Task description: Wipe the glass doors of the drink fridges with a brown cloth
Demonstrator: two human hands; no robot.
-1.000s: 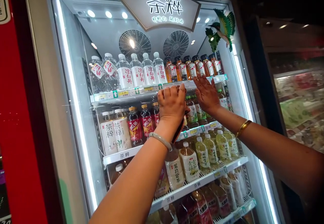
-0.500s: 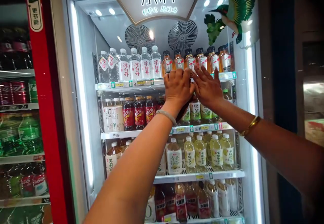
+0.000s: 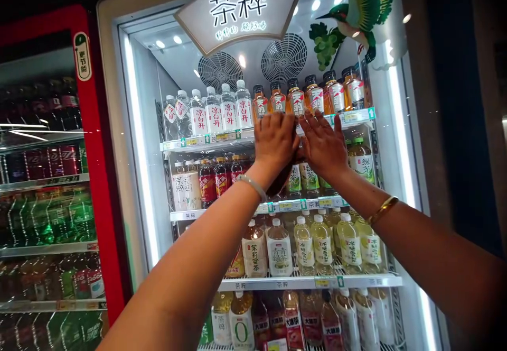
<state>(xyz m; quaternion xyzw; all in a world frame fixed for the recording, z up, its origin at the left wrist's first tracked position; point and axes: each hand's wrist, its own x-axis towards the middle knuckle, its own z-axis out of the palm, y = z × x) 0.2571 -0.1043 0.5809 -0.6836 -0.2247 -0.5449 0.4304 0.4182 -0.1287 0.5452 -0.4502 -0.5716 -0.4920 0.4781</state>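
My left hand (image 3: pixel 276 144) and my right hand (image 3: pixel 322 147) are raised side by side against the glass front of a lit drinks fridge (image 3: pixel 113 39). Both rest palm-forward, thumbs close together, and whether the thumbs touch I cannot tell. The right fingers are stretched out and a little spread; the left fingers look shorter, seen at an angle, and point upward. Neither hand holds anything. A pale bangle (image 3: pixel 253 186) circles the left wrist, a gold bangle (image 3: pixel 382 209) the right. Behind the glass, amber bottles (image 3: pixel 316 94) with black caps stand just above my fingertips.
Water bottles (image 3: pixel 214 110) fill the top shelf's left part. Pale yellow bottles (image 3: pixel 350 240) stand lower down. A sign (image 3: pixel 240 12) and a bird figure (image 3: pixel 362 7) are at the top. To the left is a red-framed fridge (image 3: pixel 93 145) with more drinks.
My view has tilted and turned somewhat to the left, bringing more of the red-framed fridge in. Both hands stay close together at the glass, with the left fingers looking slightly straighter.
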